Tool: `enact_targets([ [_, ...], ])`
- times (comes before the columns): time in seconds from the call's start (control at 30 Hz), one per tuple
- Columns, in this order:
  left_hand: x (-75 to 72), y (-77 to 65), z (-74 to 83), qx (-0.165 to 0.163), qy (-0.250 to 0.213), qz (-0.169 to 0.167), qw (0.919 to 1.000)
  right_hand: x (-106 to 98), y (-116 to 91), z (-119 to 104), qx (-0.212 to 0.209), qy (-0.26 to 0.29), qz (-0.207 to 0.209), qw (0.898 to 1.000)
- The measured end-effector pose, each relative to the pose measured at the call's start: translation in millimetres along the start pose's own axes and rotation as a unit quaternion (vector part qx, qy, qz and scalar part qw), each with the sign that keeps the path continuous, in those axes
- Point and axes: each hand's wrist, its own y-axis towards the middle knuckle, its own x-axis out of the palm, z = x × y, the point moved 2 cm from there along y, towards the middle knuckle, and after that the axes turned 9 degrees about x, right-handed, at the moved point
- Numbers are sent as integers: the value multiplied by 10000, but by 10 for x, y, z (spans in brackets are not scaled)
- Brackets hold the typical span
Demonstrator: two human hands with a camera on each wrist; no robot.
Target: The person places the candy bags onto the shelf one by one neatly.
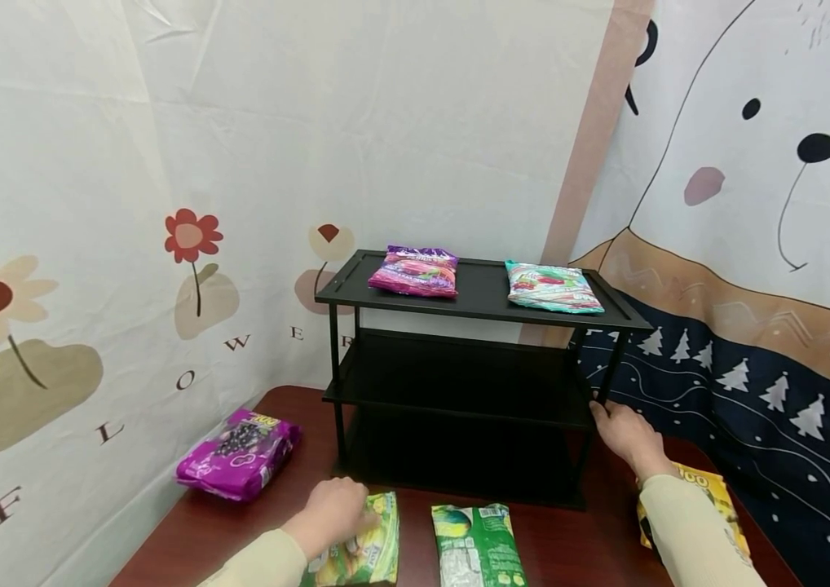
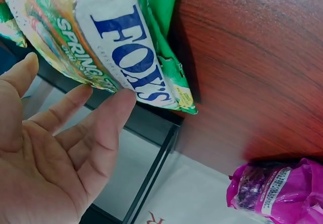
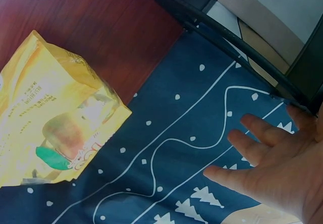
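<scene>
My left hand [image 1: 334, 505] was over the Fox's bag [image 1: 367, 548], which lay on the table [image 1: 569, 548] in front of the rack [image 1: 484, 281]; its fingers were relaxed and fairly straight rather than curled round the bag, with the tips right at its edge, though I could not tell how firmly they touched it. My right hand [image 1: 628, 432] was at the rack's right end, its fingers stretched out and spread, the nearest ones at the black post [image 1: 613, 367] about level with the middle shelf [image 1: 459, 377]. Just to the right of the Fox's bag lay the green bag [image 1: 479, 548], its lower end cut off by the edge of my head view. The purple bag [image 1: 239, 455] lay at the left side of the table, near the wall cloth [image 1: 129, 342] with its printed flowers. The yellow bag [image 1: 716, 497] was at the right side, partly hidden behind my right sleeve [image 1: 694, 530] and well apart from my fingers. Up on the top shelf, the pink bag [image 1: 415, 273] lay toward the left and the teal bag [image 1: 553, 287] toward the right, with bare black surface between them, and behind my right hand hung the dark blue cloth [image 1: 745, 424] with white trees
</scene>
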Motion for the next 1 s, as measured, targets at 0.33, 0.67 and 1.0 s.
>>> enact_targets([
  [0.33, 89, -19, 53, 425, 528, 71, 9977, -3, -6, -5, 10, 24, -9, 10000],
  [0.67, 103, -40, 110, 763, 756, 270, 9938, -22, -3, -16, -8, -10, 13, 10000],
  [1.0, 99, -51, 124, 1106, 675, 150, 9915, -5, 0, -8, -48, 21, -1, 10000],
])
